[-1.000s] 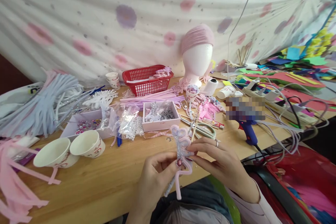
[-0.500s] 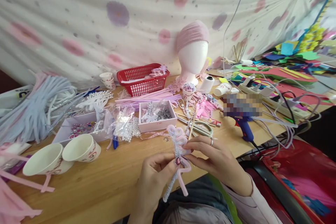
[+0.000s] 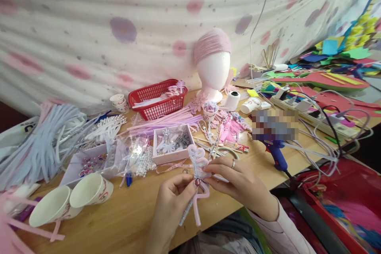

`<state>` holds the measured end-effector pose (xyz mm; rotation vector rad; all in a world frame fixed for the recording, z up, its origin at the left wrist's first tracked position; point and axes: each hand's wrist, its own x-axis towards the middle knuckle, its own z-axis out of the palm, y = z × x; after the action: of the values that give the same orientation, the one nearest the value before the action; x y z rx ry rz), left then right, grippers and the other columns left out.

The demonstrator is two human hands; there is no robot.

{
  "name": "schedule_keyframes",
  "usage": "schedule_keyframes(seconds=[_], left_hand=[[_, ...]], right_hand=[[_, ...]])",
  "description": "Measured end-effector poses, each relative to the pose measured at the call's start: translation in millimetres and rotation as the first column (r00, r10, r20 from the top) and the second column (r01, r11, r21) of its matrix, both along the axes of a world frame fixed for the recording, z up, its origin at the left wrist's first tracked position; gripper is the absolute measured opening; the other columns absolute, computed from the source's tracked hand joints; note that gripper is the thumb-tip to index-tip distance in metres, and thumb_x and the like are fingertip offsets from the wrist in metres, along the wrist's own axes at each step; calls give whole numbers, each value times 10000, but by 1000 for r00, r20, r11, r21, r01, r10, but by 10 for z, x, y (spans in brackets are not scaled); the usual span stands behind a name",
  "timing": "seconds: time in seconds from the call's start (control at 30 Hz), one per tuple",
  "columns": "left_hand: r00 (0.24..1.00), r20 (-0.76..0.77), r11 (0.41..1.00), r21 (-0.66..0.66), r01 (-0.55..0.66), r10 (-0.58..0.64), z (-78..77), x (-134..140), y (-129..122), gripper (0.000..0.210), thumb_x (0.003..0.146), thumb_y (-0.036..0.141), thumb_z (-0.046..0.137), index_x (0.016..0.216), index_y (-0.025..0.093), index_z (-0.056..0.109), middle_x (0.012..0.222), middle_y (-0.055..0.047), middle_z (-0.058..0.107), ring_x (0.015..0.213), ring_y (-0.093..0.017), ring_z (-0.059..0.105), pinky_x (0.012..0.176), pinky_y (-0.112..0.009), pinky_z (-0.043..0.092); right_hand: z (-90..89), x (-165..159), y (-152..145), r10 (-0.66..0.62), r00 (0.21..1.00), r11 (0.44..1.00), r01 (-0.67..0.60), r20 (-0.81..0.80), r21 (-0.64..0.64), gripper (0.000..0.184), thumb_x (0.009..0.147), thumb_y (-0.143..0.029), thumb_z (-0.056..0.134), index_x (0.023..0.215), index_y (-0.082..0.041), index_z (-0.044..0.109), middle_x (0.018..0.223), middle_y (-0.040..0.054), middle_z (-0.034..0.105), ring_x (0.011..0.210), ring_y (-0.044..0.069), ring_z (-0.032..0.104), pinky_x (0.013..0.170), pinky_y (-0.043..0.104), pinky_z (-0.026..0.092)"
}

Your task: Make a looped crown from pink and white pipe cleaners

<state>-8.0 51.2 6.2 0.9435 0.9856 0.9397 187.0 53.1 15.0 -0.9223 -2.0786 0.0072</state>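
Note:
Above the table's front edge I hold a looped pipe cleaner piece (image 3: 198, 156) in pale pink and lilac. My left hand (image 3: 174, 198) pinches its middle between thumb and fingers, and one long pink end hangs down below the grip. From the other side, my right hand (image 3: 238, 178), with a ring on one finger, pinches the pink loops. Parts of the piece are hidden behind my fingers. Just beyond it lie scissors (image 3: 228, 151) and a white box (image 3: 175, 154) of silvery and white pieces.
A red basket (image 3: 149, 113) and a white foam head (image 3: 214, 73) with a pink wrap stand at the back. Two paper cups (image 3: 92, 190) are at the left front. A blue glue gun (image 3: 275, 152) and a power strip (image 3: 315, 117) with tangled cords lie right.
The camera view has shifted slightly. Both hands stay pinched on the piece; its hanging pink end has swung a little left and now points more straight down.

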Motion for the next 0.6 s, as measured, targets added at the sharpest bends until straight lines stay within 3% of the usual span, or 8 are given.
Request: schedule_keyframes(seconds=[0.3,0.6], left_hand=[[990,-104,995,-45,91,-95,86,287,247,288,760,475,816,754,188,835,633,-23,708,573,-111,609,553,-170,492],[989,-143,996,-94,12,-26,215,432,343,220,792,388,785,768,171,809,668,-43,746,627,-143,662,595,-191,529]], right_hand=[[-94,331,251,43,995,999,-44,-91,-11,86,997,-215,584,1035,-163,639,836,57,745,736,164,714,641,251,554],[-40,497,539,138,982,987,-147,-128,-69,70,965,-226,635,1019,-184,647,839,59,750,750,162,732,693,248,592]])
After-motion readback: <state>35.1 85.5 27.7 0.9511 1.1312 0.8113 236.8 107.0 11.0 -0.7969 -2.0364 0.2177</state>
